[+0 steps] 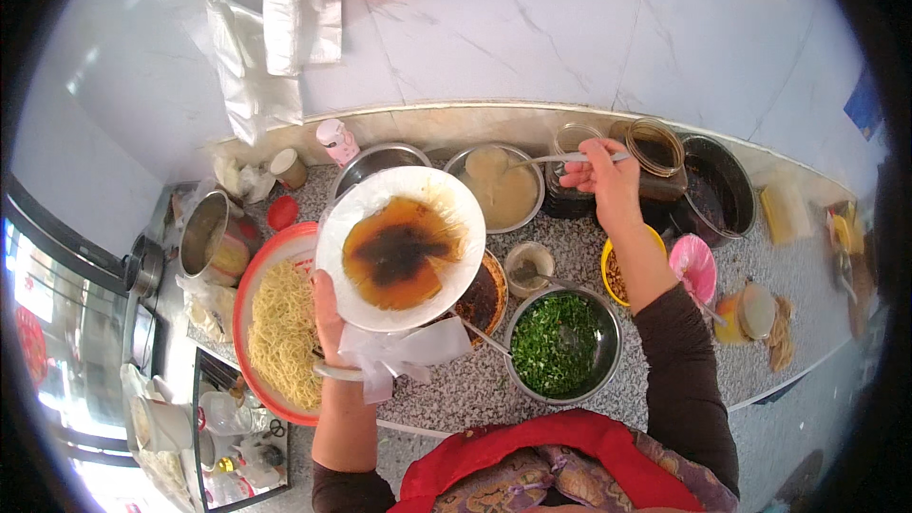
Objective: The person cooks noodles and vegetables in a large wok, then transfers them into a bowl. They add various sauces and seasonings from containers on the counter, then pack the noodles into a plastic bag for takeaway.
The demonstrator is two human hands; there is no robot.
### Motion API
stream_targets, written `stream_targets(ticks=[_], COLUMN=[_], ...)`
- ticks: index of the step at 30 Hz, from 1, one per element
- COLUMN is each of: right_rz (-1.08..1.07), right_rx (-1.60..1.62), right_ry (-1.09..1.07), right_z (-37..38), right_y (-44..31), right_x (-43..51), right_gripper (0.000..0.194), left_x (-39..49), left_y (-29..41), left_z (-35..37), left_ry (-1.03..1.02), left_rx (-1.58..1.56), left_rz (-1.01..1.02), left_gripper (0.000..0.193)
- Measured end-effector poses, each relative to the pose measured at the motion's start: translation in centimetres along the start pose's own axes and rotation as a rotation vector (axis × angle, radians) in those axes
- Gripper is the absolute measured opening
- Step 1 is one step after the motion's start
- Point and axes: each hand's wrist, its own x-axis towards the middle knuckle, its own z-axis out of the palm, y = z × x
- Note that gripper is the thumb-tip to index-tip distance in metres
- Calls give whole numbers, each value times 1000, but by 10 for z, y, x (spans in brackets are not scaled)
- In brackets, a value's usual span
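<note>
My left hand (pixel 330 317) grips the left rim of a white plate (pixel 467 210) lined with a clear plastic bag, whose loose end hangs below. Dark brown sauce (pixel 399 253) pools in the plate. In my right hand (pixel 605 174) is the handle of a metal ladle (pixel 552 158). Its bowl dips into pale tan sauce (pixel 496 189) in a steel basin (pixel 533 217) near the wall. Under the plate's left side sits a red-rimmed tray (pixel 242 363) with noodles (pixel 285 342). The plate partly hides a bowl of dark chilli sauce (pixel 488 296).
Chopped greens (pixel 552 345) fill a steel bowl (pixel 616 353) near the counter's front. A yellow bowl of nuts (pixel 613 271) lies under my right forearm. Jars (pixel 655 146) and a dark pot (pixel 723 185) line the back right. A steel pot (pixel 206 235) stands left. Plastic bags (pixel 281 21) hang on the wall.
</note>
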Motion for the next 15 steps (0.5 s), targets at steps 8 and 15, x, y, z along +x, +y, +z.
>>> stream_targets(ticks=[8, 15], right_rz=[-206, -353], right_rx=[-40, -160], right_ry=[-124, -226], right_z=[16, 11], right_y=[-95, -105], right_x=[-30, -69], right_gripper=[23, 21], left_x=[22, 24], left_y=[-16, -12], left_z=[-12, 1], left_ry=[-9, -218], left_rx=[24, 104], left_rz=[-88, 41], left_gripper=[60, 43])
